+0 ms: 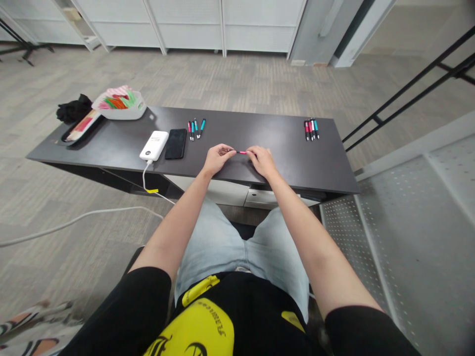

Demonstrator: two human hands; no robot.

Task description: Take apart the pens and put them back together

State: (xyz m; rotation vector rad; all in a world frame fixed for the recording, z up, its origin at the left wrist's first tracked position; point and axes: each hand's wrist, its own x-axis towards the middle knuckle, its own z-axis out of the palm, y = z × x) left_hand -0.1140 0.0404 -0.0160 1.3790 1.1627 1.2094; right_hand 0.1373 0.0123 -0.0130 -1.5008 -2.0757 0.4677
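Observation:
A small pink-and-black pen (242, 152) lies level between my two hands, just above or on the dark table near its front edge; I cannot tell if it touches. The fingers of my left hand (218, 159) pinch its black end. At its pink end, my right hand (261, 160) is closed on it with thumb and fingertips. Several pens (196, 129) in pink, teal and black lie in a loose group beyond my left hand. Another row of several pens (311, 129) is at the table's right end.
The dark table (230, 133) bears a black phone (175, 144) and a white power bank (154, 146) with a cable (144, 178) hanging over the front edge. A white basket (128, 111), a black tray (79, 129) and black cloth (74, 109) stand left. Another person's feet (33, 321) show lower left.

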